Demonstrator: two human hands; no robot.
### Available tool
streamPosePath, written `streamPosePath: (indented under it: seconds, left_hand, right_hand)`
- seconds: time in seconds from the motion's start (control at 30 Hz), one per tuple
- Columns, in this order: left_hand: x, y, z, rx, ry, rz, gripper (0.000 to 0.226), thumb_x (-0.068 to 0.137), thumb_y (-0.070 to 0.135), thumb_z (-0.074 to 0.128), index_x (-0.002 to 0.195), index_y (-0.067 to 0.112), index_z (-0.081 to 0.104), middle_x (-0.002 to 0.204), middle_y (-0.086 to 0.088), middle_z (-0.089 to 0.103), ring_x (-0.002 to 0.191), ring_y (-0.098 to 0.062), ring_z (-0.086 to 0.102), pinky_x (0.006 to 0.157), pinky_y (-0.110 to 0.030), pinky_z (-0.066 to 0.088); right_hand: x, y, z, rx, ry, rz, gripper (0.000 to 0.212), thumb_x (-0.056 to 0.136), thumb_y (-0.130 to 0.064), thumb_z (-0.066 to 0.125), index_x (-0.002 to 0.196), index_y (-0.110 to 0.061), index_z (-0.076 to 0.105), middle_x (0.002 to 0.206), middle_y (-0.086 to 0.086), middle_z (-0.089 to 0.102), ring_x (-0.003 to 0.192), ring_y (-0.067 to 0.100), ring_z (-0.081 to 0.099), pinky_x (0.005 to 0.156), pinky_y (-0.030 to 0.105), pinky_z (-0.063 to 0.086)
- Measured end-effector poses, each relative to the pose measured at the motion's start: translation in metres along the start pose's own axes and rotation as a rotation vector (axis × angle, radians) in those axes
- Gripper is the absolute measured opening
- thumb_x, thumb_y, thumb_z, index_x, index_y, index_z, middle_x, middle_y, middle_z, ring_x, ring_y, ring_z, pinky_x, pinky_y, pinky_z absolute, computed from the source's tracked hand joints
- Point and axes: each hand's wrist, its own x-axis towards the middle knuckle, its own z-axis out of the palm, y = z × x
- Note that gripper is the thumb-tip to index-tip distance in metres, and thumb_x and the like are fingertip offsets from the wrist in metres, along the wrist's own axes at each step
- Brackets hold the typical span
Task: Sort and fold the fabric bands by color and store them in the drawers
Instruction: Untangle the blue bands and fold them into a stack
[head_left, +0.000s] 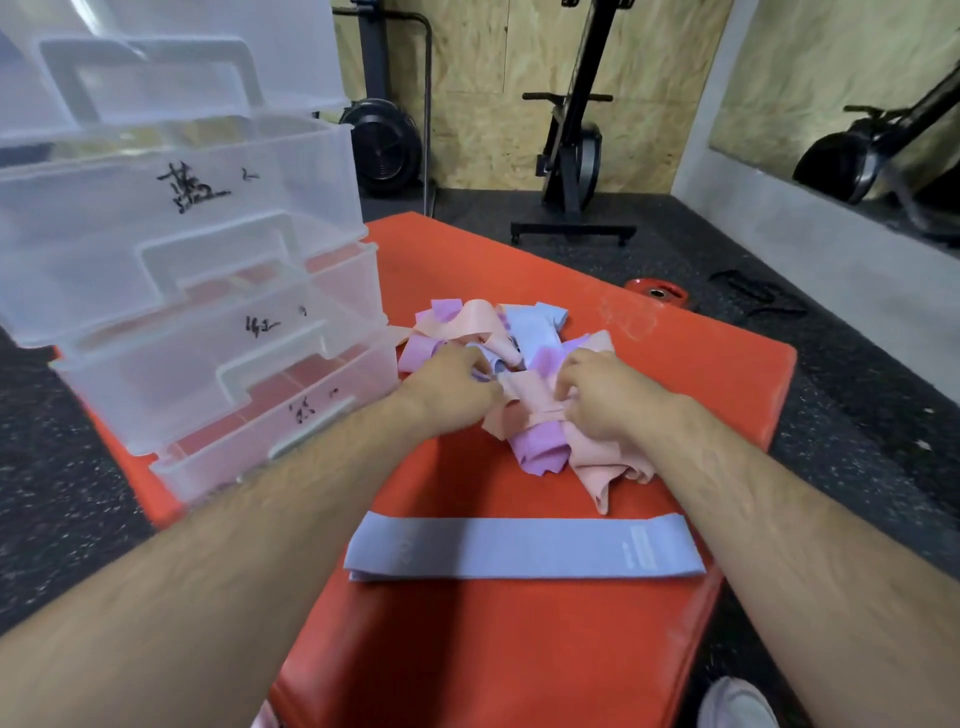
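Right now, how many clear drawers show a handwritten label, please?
3, stacked at left: the upper drawer, the middle drawer, the lowest drawer. The topmost drawer above them is cropped, so its label may be hidden.

An orange-red padded mat (519, 649) lay on the dark speckled floor (857, 415). At its left edge stood a stack of clear plastic drawers (218, 364). Near the mat's middle sat a tangled pile of fabric bands (519, 332), pink, peach and pale blue. Nearer the person, apart from the pile, a pale-blue band (519, 551) lay flat and straight.
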Motion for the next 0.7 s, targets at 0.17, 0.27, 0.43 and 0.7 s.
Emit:
streamPosePath:
  seconds: [0.17, 0.27, 0.43, 0.7]
  left_hand:
    - [0.008, -0.004, 0.015, -0.015, 0.035, 0.071, 0.019, 0.085, 0.023, 0.063, 0.099, 0.011, 0.070, 0.117, -0.009, 0.059, 0.112, -0.028, 0.056, 0.096, -0.034, 0.047]
    - [0.008, -0.004, 0.024, 0.092, -0.039, 0.005, 0.034, 0.089, 0.018, 0.061, 0.123, 0.020, 0.063, 0.132, -0.003, 0.041, 0.121, -0.019, 0.044, 0.098, -0.022, 0.039]
    - [0.016, -0.011, 0.036, 0.290, -0.041, -0.041, 0.039, 0.088, 0.033, 0.057, 0.127, 0.038, 0.055, 0.140, -0.007, 0.033, 0.134, -0.030, 0.030, 0.112, -0.042, 0.032]
    - [0.019, -0.009, 0.041, 0.272, -0.036, -0.002, 0.030, 0.092, 0.025, 0.048, 0.114, 0.018, 0.067, 0.130, -0.012, 0.047, 0.125, -0.030, 0.041, 0.098, -0.030, 0.037]
  right_hand:
    - [-0.017, 0.030, 0.002, 0.030, -0.040, 0.092, 0.030, 0.095, -0.015, 0.054, 0.123, -0.022, 0.064, 0.134, 0.002, 0.051, 0.120, 0.027, 0.053, 0.099, 0.035, 0.044]
    - [-0.022, 0.024, -0.002, 0.087, -0.015, 0.091, 0.034, 0.096, -0.013, 0.048, 0.123, -0.027, 0.063, 0.134, -0.001, 0.053, 0.120, 0.024, 0.052, 0.097, 0.036, 0.047]
    - [-0.026, 0.003, -0.014, 0.049, 0.083, 0.075, 0.034, 0.095, -0.014, 0.047, 0.121, -0.030, 0.063, 0.132, -0.005, 0.052, 0.124, 0.022, 0.047, 0.085, 0.033, 0.044]
    - [-0.015, -0.015, -0.012, 0.066, 0.254, 0.077, 0.028, 0.095, -0.021, 0.047, 0.116, -0.028, 0.065, 0.140, 0.001, 0.039, 0.125, 0.026, 0.036, 0.096, 0.038, 0.038]
